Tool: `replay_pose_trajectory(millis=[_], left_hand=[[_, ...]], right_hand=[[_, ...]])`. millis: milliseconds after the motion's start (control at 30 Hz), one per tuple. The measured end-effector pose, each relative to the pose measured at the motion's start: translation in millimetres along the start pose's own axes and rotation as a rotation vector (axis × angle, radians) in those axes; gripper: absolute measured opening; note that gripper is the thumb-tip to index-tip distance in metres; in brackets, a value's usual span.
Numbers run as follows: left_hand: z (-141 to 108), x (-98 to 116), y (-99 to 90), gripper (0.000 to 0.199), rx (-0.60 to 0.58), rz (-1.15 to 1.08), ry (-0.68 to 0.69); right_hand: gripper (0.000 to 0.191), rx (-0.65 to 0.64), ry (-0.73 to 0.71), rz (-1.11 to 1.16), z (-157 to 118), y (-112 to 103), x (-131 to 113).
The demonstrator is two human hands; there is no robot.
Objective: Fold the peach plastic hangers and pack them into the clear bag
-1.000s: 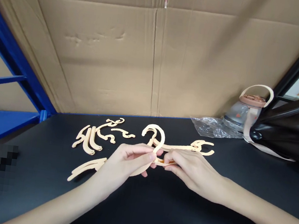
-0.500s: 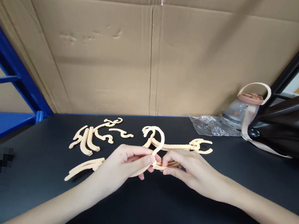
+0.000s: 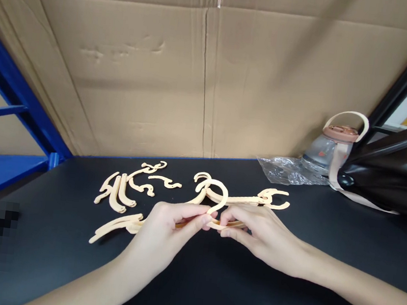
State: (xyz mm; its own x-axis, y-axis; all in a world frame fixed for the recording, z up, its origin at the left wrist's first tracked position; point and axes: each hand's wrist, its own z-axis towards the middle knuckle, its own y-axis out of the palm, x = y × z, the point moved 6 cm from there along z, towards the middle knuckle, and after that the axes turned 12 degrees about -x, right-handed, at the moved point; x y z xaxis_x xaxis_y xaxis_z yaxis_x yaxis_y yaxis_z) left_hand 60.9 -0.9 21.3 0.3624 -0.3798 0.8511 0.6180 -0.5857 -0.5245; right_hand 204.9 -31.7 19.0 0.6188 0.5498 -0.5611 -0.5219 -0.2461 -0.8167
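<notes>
Close together over the black table, both my hands pinch parts of a cream plastic folding hanger. My left hand [image 3: 172, 228] grips it at the base of the curved hook [image 3: 225, 195], which arches up above the fingertips. In my right hand [image 3: 263, 234], thumb and fingers press on a curved hanger arm [image 3: 215, 226] beside that base. Fingers cover the joint, so I cannot tell whether the pieces are connected. Just behind the hands lies another cream hanger [image 3: 235, 199] with hook-shaped ends. A forked cream hanger piece [image 3: 116, 226] rests left of my left wrist.
Several loose cream hanger arms and hooks [image 3: 123, 189] lie at the back left of the black table [image 3: 210, 282]. At the back right are a crumpled clear plastic bag [image 3: 283, 170], a strapped water bottle [image 3: 324, 150] and a black bag [image 3: 390, 170]. Cardboard [image 3: 142, 75] stands behind.
The hook has tipped slightly to the right and lower. My left hand has shifted a little right and down with it; the right hand stays nearly in place.
</notes>
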Motion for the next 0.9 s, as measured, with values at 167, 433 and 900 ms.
replay_pose_trajectory(millis=[167,433,900], left_hand=[[-0.1,-5.2,2.7,0.025,0.018,-0.041,0.010],[-0.6,-5.8,9.2,0.031,-0.020,-0.026,-0.010],[-1.1,-2.6,-7.6,0.025,0.034,0.239,-0.043]], right_hand=[[0.013,0.067,0.026,0.016,1.6,1.2,4.2],[0.010,0.087,0.040,0.161,2.0,5.1,11.5],[0.024,0.230,0.064,0.623,4.3,-0.7,29.5]])
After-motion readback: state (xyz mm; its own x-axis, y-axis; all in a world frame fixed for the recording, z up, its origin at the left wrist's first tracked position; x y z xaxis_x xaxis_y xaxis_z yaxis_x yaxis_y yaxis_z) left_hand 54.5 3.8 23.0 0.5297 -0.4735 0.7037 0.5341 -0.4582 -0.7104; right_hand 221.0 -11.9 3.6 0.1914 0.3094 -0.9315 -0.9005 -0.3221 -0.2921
